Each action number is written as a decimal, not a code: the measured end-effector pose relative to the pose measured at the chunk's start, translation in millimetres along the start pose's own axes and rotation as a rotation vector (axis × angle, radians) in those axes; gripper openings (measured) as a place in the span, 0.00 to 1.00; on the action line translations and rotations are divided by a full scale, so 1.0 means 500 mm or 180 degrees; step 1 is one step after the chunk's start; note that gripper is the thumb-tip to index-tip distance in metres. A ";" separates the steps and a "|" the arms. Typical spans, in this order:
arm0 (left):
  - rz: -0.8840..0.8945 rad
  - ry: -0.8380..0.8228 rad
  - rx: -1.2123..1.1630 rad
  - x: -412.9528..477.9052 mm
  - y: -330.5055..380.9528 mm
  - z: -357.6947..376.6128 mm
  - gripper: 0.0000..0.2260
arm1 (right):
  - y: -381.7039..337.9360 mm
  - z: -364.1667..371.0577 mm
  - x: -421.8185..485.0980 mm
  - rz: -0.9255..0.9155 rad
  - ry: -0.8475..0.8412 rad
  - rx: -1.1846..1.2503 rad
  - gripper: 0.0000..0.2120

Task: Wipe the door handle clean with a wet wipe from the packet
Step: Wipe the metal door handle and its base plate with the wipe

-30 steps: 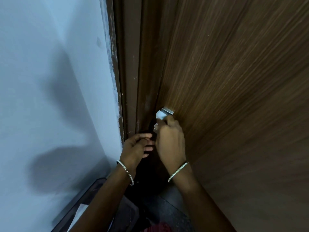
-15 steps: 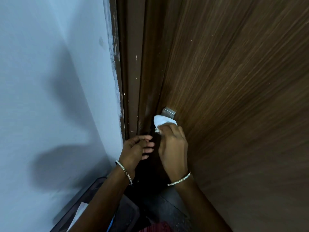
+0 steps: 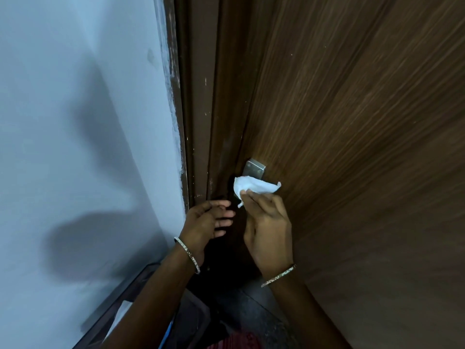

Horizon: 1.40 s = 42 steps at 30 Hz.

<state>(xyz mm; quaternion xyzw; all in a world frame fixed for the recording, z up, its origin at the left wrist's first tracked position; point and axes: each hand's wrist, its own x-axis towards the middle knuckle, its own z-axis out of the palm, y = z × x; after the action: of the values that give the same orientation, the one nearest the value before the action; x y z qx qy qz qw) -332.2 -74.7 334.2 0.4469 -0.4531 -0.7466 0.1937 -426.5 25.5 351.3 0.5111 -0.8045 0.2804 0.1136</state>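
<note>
Door handle plate (image 3: 254, 168), one square of silver metal, sits on the brown door (image 3: 352, 147) near its edge, and one crumpled white wet wipe (image 3: 254, 186) is pressed just below it by the right hand (image 3: 268, 233), fingers pinching it. Left hand (image 3: 205, 222) hovers beside, fingers loosely spread and holding nothing; two bangles, one per wrist.

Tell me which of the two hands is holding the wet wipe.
The right hand, against the wooden door, pinches the white wet wipe just below the metal handle plate. The left hand, nearer the door frame, is open and empty.
</note>
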 end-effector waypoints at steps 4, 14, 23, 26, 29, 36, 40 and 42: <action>-0.0014 -0.0044 -0.0041 -0.005 0.006 0.000 0.10 | -0.001 0.015 0.022 0.0149 -0.0057 0.0028 0.20; -0.0031 -0.0044 -0.0019 -0.010 0.015 -0.008 0.10 | -0.005 0.043 0.028 0.0099 -0.0172 -0.0095 0.22; -0.0068 -0.0093 0.0009 -0.005 0.012 0.004 0.10 | -0.040 0.041 0.066 0.0072 -0.0501 -0.0415 0.22; -0.0023 -0.0120 0.0008 -0.006 0.013 0.005 0.10 | -0.033 0.032 0.059 0.0077 -0.0492 -0.0235 0.21; 0.0048 -0.0120 0.0038 -0.005 0.014 0.005 0.10 | -0.009 0.015 0.029 0.0284 -0.0346 0.0045 0.25; 0.0040 -0.0062 0.0041 -0.007 0.012 0.009 0.10 | -0.016 0.021 0.005 0.0057 -0.0300 -0.0077 0.25; 0.0043 0.0070 0.0013 -0.004 0.012 0.017 0.10 | -0.020 0.045 0.009 -0.0425 -0.0159 -0.0275 0.20; 0.0054 0.0085 0.0056 -0.004 0.012 0.019 0.10 | -0.005 0.038 0.003 -0.0454 -0.0048 -0.0258 0.18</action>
<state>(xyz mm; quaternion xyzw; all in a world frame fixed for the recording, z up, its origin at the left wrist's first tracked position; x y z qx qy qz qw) -339.7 -71.6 342.0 0.4546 -0.4608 -0.7349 0.2022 -422.8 12.9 337.2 0.5642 -0.7776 0.2350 0.1478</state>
